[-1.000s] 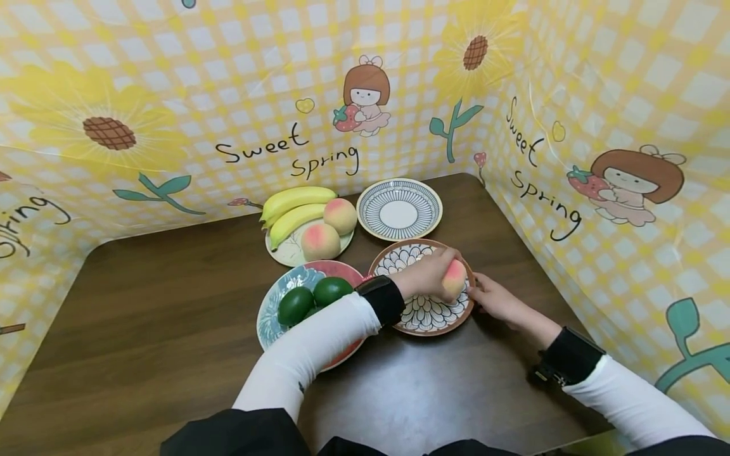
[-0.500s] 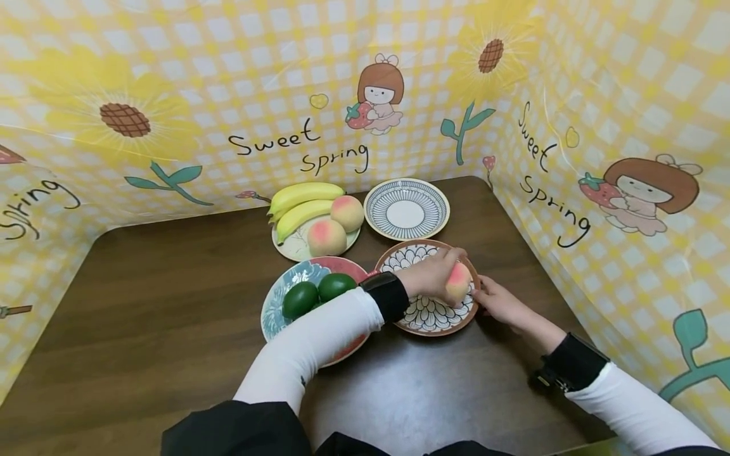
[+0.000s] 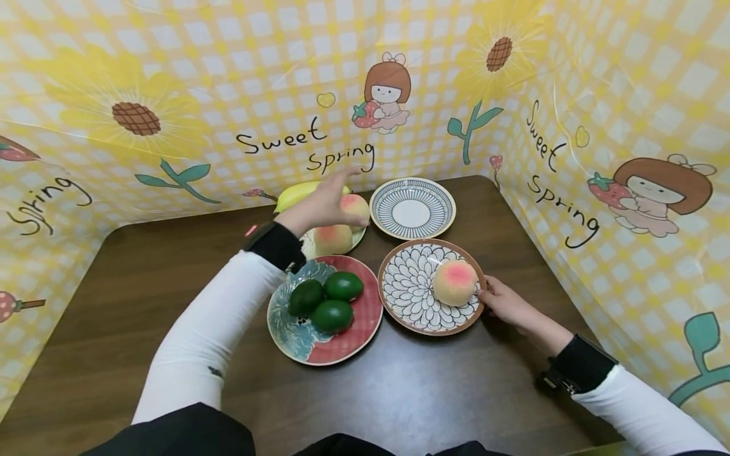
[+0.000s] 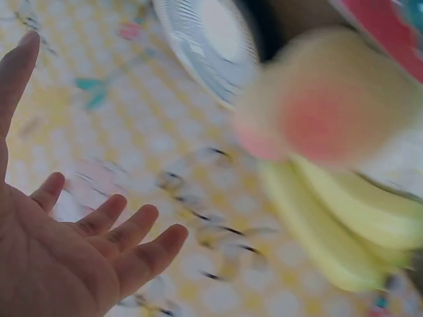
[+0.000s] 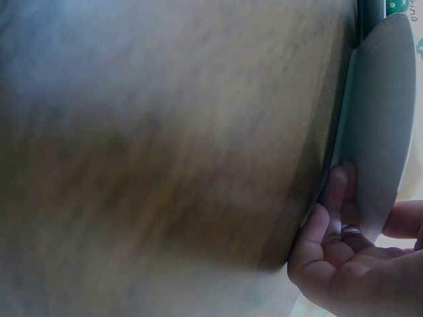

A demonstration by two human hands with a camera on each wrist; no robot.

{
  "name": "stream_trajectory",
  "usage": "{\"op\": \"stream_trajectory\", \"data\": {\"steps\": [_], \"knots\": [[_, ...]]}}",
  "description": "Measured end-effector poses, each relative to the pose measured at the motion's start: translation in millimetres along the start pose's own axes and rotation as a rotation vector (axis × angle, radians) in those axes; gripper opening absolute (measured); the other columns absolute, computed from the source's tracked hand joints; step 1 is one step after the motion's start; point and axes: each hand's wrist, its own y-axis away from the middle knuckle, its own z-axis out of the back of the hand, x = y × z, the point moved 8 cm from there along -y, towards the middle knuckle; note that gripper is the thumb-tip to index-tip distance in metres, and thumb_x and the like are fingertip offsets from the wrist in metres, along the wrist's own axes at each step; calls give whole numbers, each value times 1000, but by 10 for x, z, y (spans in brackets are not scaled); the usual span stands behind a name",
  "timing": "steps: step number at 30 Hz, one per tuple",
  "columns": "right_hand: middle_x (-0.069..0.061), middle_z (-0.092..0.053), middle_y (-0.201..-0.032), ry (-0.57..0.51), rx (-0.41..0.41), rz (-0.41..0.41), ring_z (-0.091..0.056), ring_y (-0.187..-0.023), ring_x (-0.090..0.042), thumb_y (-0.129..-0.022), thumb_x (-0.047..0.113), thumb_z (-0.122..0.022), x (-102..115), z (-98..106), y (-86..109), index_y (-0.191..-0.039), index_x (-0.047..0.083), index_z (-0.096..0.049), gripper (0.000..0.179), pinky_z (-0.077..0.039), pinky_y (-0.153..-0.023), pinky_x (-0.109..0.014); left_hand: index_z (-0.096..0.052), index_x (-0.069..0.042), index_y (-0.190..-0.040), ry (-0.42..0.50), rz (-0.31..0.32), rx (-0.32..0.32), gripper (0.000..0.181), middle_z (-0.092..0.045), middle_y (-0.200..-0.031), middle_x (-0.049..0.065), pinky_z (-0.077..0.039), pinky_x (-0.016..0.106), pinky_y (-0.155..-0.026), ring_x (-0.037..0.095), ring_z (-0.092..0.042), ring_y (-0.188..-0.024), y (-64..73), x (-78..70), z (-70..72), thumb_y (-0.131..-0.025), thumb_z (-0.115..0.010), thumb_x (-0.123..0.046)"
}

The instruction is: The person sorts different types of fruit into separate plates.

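My left hand (image 3: 326, 201), fingers spread, is over the small plate (image 3: 308, 244) of bananas (image 3: 295, 192) and two peaches (image 3: 355, 208); it holds nothing. In the left wrist view the hand (image 4: 86, 251) shows its palm, apart from the blurred peach (image 4: 330, 99) and bananas (image 4: 330, 231). My right hand (image 3: 507, 303) pinches the right rim of the brown-rimmed petal-patterned plate (image 3: 407, 278). One peach (image 3: 455, 282) rests on that plate's right side. From the right wrist, the right hand (image 5: 350, 264) has its thumb and fingers on either side of the plate's edge (image 5: 377, 125).
A red and blue plate (image 3: 365, 316) with three green avocado-like fruits (image 3: 332, 316) stands left of the petal plate. Behind is a blue-striped plate (image 3: 412, 212). Yellow checked cloth walls (image 3: 217, 76) border the wooden table (image 3: 142, 304) at back and right.
My left hand has let go of the peach on the petal plate and moved left and back to the banana plate. The right hand stays at the rim. The green fruits are uncovered.
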Motion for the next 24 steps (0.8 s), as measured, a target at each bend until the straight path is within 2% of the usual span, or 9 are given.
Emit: {"op": "stream_trajectory", "data": {"steps": [2, 4, 9, 12, 16, 20, 24], "knots": [[-42, -40, -146, -3, -3, 0, -55, -121, -43, -110, 14, -35, -7, 3, -1, -153, -19, -18, 56, -55, -87, -42, -18, -3, -161, 1, 31, 16, 105, -22, -166, 26, -25, 53, -126, 42, -23, -155, 44, 220, -8, -84, -84, -30], [-42, -41, -145, -4, -4, -3, -56, -121, -43, -110, 14, -36, -7, 2, 1, -153, -19, -19, 56, -55, -88, -42, -18, -1, -161, -4, 61, 44, 104, -22, -165, 29, -27, 55, -125, 44, -24, -154, 72, 409, -77, -85, -83, -30], [-42, -43, -143, -6, -3, -2, -57, -119, -42, -110, 13, -36, 12, 1, 12, -152, -19, -19, 56, -55, -87, -43, -18, 4, -159, 0, 83, 119, 101, -25, -162, 33, -30, 57, -123, 46, -28, -151, 115, 685, -298, -87, -80, -31], [-41, -43, -144, -12, 3, -9, -57, -117, -41, -110, 14, -36, 16, -2, 3, -152, -19, -19, 56, -55, -86, -41, -21, 7, -157, -8, 92, 152, 98, -30, -159, 34, -32, 56, -122, 46, -31, -149, 96, 785, -386, -88, -79, -31], [-40, -43, -145, -11, 2, -25, -57, -118, -39, -110, 14, -37, -4, -14, -13, -153, -18, -19, 56, -54, -87, -40, -28, 11, -153, -40, 90, 176, 94, -40, -152, 36, -37, 54, -119, 45, -42, -141, 37, 879, -469, -87, -79, -31], [-40, -42, -146, -3, -21, -38, -58, -118, -40, -110, 14, -38, -20, 5, -13, -153, -17, -20, 56, -54, -85, -39, -38, 15, -146, -84, 28, 154, 88, -53, -141, 34, -44, 52, -112, 43, -55, -129, -42, 917, -530, -82, -81, -28], [-40, -42, -146, -7, -30, -41, -59, -115, -38, -109, 15, -38, -29, 14, -6, -152, -17, -21, 56, -53, -82, -36, -41, 13, -145, -97, -9, 129, 88, -56, -139, 32, -46, 51, -110, 42, -57, -127, -85, 957, -611, -79, -83, -28]]}}
